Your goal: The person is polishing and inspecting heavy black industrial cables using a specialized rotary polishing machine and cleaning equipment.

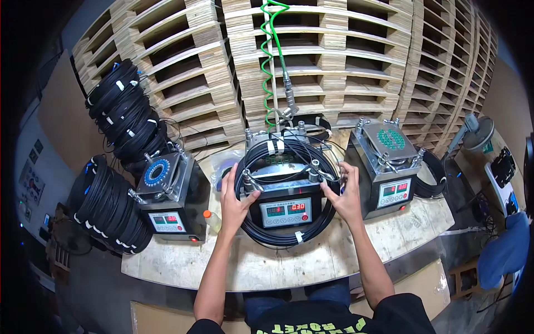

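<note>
A large coil of black cable (276, 241) hangs in front of and around the middle bench machine (286, 188), with white ties at its top and bottom. My left hand (233, 203) is closed on the coil's left side, its thumb near a metal corner clamp (248, 181). On the opposite side, my right hand (347, 196) holds the coil, thumb by another corner clamp (315, 167). Through the ring shows the machine's lit control panel (285, 214). The machine's top plate is partly hidden by the cable, and I cannot tell whether the cable ends are fixed there.
Similar machines stand left (172, 192) and right (384, 167). An orange-capped bottle (212, 221) is by my left forearm. Cable coils (111, 206) pile at the left; another coil (431, 178) lies right. A green spiral hose (267, 67) hangs before stacked wooden pallets (317, 39).
</note>
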{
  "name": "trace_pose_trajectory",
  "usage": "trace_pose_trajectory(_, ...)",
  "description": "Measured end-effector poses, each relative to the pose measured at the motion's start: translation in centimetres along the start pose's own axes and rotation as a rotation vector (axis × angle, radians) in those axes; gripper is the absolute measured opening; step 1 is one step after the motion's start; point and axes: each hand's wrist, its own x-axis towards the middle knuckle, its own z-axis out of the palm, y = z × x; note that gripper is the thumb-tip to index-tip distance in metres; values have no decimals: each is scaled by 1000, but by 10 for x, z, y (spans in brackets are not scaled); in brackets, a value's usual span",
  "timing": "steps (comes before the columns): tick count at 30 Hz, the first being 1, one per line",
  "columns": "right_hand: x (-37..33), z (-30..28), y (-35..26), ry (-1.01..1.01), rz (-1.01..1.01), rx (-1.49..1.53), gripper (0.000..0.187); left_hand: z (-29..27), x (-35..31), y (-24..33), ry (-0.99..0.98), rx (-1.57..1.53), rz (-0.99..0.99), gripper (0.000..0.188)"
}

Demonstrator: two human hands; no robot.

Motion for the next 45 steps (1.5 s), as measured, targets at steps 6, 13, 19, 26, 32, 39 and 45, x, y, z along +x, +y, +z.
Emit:
trace_pose_trajectory(6, -18, 23, -26, 108, 193, 195, 18, -1, -1, 8, 25, -17, -22, 91)
trace_pose_trajectory(13, -22, 63, -40, 20, 159, 382, 24, 1, -1, 6, 36, 45, 12, 90)
trace_pose_trajectory(19, 8, -7, -4, -140, 378, 642, 13, 0, 1, 6, -5, 8, -8, 93)
trace_pose_trajectory(26, 189, 0, -6, -443, 29, 221, 14, -3, 3, 3, 28, 56, -6, 69)
trace_pose_trajectory(32, 249, 123, -11, -1221, -222, -481, 25, 1, 4, 0, 44, 9, -54, 57)
trace_pose_trajectory(39, 251, 159, -7, -1450, -80, -732, 17, 2, 5, -1, 63, 24, -62, 48)
trace_pose_trajectory(45, 244, 156, -2, -1381, -394, -784, 22, 2, 4, -2, 70, 8, -69, 47)
